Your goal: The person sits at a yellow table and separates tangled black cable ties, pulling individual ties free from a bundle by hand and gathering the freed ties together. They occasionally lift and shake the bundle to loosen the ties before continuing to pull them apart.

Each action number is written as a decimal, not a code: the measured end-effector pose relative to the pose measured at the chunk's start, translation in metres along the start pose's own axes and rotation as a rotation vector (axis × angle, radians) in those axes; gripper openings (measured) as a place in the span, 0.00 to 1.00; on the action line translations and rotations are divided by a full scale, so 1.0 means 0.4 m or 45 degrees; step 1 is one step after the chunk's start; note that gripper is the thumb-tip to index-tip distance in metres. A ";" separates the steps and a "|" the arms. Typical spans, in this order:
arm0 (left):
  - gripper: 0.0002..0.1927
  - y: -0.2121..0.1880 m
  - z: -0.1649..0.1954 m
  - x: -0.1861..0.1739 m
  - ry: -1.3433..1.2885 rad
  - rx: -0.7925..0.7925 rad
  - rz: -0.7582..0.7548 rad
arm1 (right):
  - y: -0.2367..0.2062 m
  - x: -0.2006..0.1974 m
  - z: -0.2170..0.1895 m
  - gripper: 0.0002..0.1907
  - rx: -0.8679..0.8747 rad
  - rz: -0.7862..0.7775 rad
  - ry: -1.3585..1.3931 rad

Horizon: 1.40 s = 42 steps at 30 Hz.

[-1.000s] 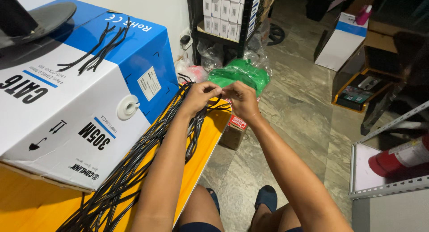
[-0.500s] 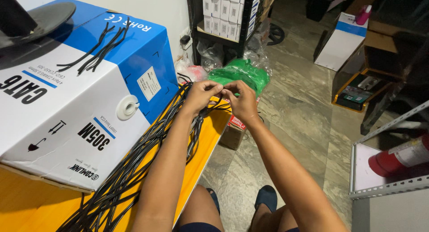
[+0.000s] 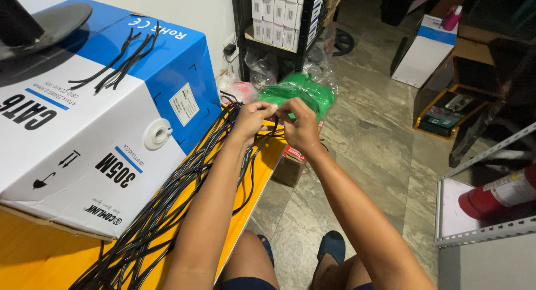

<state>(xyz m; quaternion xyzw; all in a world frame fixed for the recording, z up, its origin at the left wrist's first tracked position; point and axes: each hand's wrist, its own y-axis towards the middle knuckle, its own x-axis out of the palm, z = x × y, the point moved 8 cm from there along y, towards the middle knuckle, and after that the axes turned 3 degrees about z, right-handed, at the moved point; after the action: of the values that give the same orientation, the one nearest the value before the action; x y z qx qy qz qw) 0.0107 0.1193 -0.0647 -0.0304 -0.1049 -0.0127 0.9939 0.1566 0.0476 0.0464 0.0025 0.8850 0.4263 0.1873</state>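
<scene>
A long bundle of black cables (image 3: pixel 167 206) lies along the yellow table (image 3: pixel 33 262), beside a big blue and white cable box (image 3: pixel 84 128). My left hand (image 3: pixel 254 115) pinches the far ends of the cables at the table's end. My right hand (image 3: pixel 301 125) is close against it, fingers closed on the same cable ends. Several short black cable pieces (image 3: pixel 120 58) rest on top of the box.
A green plastic bag (image 3: pixel 301 91) lies on the floor beyond my hands, next to a black shelf of small white boxes (image 3: pixel 279 10). A small carton (image 3: pixel 290 164) stands under the table's end. A red fire extinguisher (image 3: pixel 497 192) and a metal rack (image 3: pixel 486 234) are at right.
Both hands have stayed at the cable ends, shifting a little to the right and closer together. The cables have barely moved.
</scene>
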 end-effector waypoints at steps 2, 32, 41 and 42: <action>0.09 0.001 -0.010 -0.001 -0.036 -0.039 0.017 | -0.001 0.000 0.001 0.08 0.006 -0.023 -0.044; 0.07 0.059 -0.083 -0.037 -0.239 -0.013 0.048 | -0.063 0.019 0.054 0.05 0.367 0.149 -0.050; 0.08 0.060 -0.082 -0.062 -0.189 -0.024 0.089 | -0.093 0.033 0.117 0.06 0.573 0.099 0.019; 0.09 0.056 -0.073 -0.065 -0.131 0.009 0.096 | -0.092 0.031 0.120 0.06 0.561 0.105 0.045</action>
<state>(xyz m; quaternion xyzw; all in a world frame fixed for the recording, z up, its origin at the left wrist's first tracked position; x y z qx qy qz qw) -0.0080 0.1404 -0.1001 -0.0316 -0.1547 0.0268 0.9871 0.1667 0.0625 -0.0128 0.0720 0.9591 0.2298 0.1491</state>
